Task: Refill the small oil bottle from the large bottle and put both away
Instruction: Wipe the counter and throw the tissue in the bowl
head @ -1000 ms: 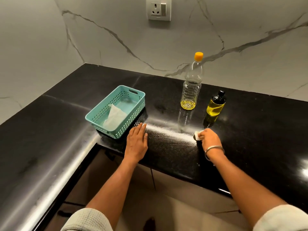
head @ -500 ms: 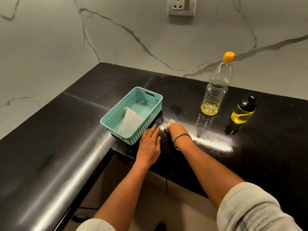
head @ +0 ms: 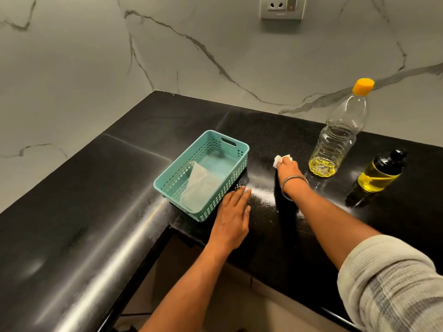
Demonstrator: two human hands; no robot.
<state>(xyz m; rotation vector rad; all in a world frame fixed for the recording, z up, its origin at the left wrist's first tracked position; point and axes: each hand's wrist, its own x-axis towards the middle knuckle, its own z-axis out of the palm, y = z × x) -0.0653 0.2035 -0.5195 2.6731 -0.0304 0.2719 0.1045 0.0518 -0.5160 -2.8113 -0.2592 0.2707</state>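
Note:
The large clear bottle (head: pixel 340 130) with an orange cap stands upright on the black counter (head: pixel 119 188), a little yellow oil in its bottom. Right of it stands the small dark-capped oil bottle (head: pixel 380 173), about half full of yellow oil. My right hand (head: pixel 288 170) grips a small white tissue (head: pixel 279 160) and presses it on the counter, left of the large bottle. My left hand (head: pixel 233 216) lies flat with straight fingers on the counter, beside the basket's near corner.
A teal plastic basket (head: pixel 236 146) sits left of my hands with a white tissue (head: pixel 199 185) lying inside. The marble wall carries a power socket (head: pixel 282 7). The counter forms an L-shaped corner, its front edge running below my forearms.
My right hand slid the tissue leftward across the counter to the basket, then away from me, to beside the large bottle. My left hand stayed flat in place.

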